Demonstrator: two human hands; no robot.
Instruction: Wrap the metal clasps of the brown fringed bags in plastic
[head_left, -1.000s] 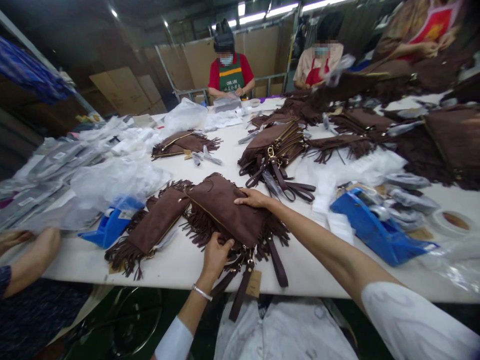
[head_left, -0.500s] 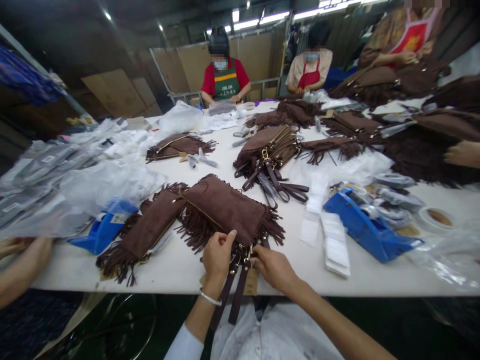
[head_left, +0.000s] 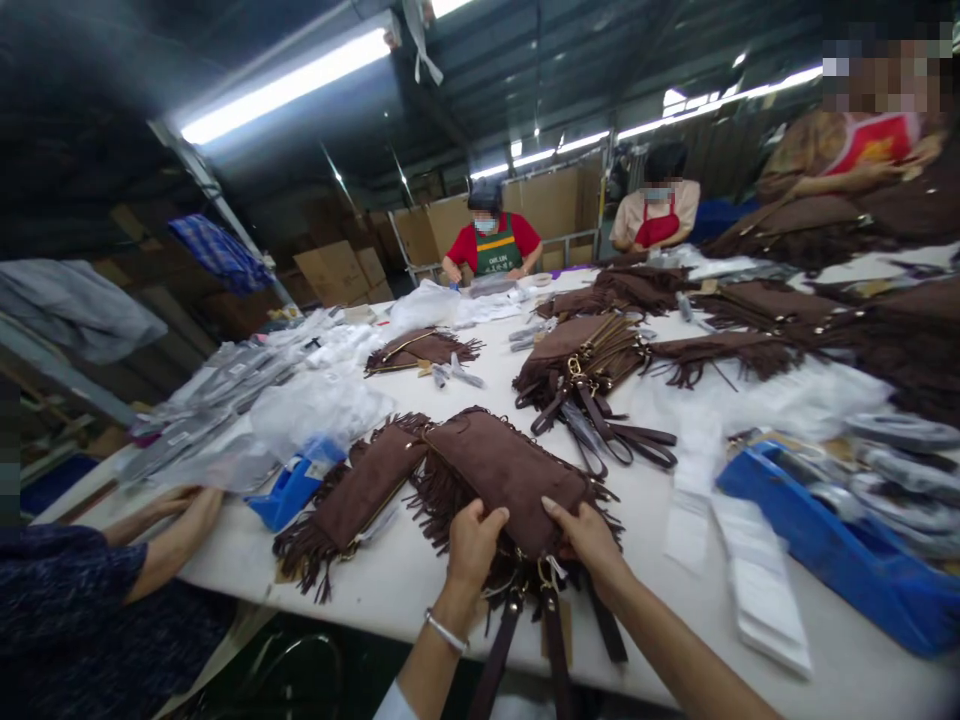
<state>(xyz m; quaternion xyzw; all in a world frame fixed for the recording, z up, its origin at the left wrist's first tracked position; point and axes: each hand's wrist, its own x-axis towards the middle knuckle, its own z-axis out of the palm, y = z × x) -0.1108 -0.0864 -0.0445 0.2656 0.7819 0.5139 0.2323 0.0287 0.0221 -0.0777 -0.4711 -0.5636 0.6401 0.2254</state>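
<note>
Both hands on the near end of a fringed bag

At far left, a co-worker's hands (head_left: 191, 510) reach in beside clear plastic (head_left: 244, 462), with grey packets (head_left: 199, 405) heaped beyond. Next comes a blue dispenser (head_left: 289, 493) on the white table (head_left: 375, 600). Touching it or just beside it, a second bag (head_left: 367, 485), brown and fringed, lies aslant, its upper end against the fringed bag (head_left: 510, 468). Farther back lies another bag (head_left: 420, 348).

The fringed bag lies flat at the middle of the near side, its straps (head_left: 553, 640) hanging toward the person. The left hand (head_left: 474, 545) is closed on its near left corner, thumb on top; the right hand (head_left: 591, 540) clasps the near right part, thumb also on top. The hands are a little apart, their lower fingers partly hidden.

Behind and to the right sits a bag stack (head_left: 562, 345), then white slips (head_left: 761, 585), a blue holder (head_left: 832, 545) and more brown bags (head_left: 780, 310).
</note>
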